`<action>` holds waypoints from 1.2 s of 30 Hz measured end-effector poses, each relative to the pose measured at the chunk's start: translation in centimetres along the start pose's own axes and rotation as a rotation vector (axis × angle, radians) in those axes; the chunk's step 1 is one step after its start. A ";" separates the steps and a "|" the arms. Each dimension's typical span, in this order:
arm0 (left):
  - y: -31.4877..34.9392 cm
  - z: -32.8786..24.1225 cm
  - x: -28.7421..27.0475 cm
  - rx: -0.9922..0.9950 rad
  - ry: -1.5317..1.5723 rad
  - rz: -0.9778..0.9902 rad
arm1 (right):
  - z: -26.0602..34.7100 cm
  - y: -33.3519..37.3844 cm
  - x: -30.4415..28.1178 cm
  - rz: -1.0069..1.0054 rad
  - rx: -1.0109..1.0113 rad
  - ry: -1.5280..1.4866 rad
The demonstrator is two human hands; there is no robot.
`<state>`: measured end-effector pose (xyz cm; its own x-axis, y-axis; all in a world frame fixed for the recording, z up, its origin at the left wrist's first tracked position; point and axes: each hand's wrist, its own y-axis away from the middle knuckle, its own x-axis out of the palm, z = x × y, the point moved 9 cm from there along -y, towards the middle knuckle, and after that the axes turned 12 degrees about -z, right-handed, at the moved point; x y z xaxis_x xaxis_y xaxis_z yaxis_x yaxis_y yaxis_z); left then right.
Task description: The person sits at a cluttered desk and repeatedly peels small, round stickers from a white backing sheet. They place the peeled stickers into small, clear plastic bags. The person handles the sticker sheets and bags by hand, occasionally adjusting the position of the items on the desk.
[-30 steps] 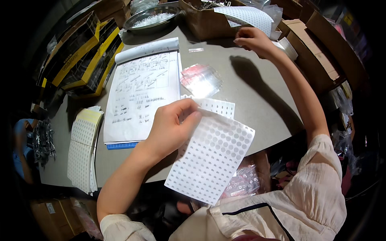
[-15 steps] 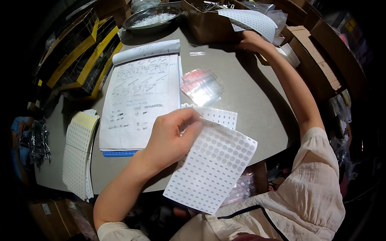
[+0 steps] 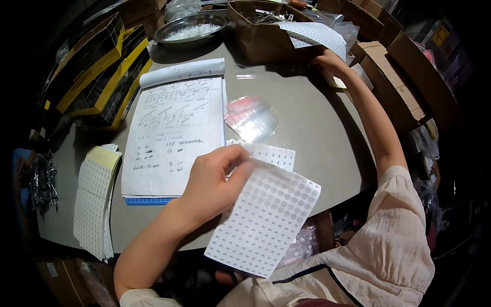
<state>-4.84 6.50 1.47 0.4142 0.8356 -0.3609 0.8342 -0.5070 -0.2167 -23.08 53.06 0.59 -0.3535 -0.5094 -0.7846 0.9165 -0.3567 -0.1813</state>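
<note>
My left hand [image 3: 217, 174] pinches the upper edge of a white sticker sheet [image 3: 261, 220] between thumb and fingers. Rows of small round stickers cover it, and toward the top several grey circles show where stickers are gone. Behind it, partly hidden, another sticker sheet [image 3: 276, 156] lies on the table. My right hand [image 3: 328, 62] reaches to the far right, beneath a curled sticker sheet [image 3: 317, 37] that hangs over a cardboard box [image 3: 261, 45]. Its fingers are bent and in shadow, so whether they hold anything is unclear.
A clipboard with handwritten pages [image 3: 174, 133] lies left of centre, beside clear zip bags [image 3: 250, 118]. Far left is a stack of sticker sheets [image 3: 94, 199]. At the back stand a metal bowl [image 3: 192, 33] of white pieces and black-yellow boxes [image 3: 105, 77]; brown cartons [image 3: 394, 77] line the right.
My right hand has shifted slightly, its fingers more curled below the hanging sheet. My left hand keeps hold of its sticker sheet. The whole view has tilted a little.
</note>
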 end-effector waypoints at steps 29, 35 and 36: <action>-0.3 -0.5 -1.6 0.072 0.182 -0.150 | 5.7 9.1 4.2 0.086 -0.197 0.445; -1.7 -1.1 -4.4 0.053 0.388 -0.210 | 6.0 13.8 4.2 0.214 -0.283 0.530; -1.9 -1.3 -4.8 0.074 0.391 -0.222 | 6.2 14.5 3.9 0.204 -0.355 0.508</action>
<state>-7.96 3.72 4.81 0.3462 0.9357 0.0682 0.8959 -0.3081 -0.3200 -12.30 41.06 -1.48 -0.1136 -0.0751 -0.9907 0.9927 0.0330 -0.1163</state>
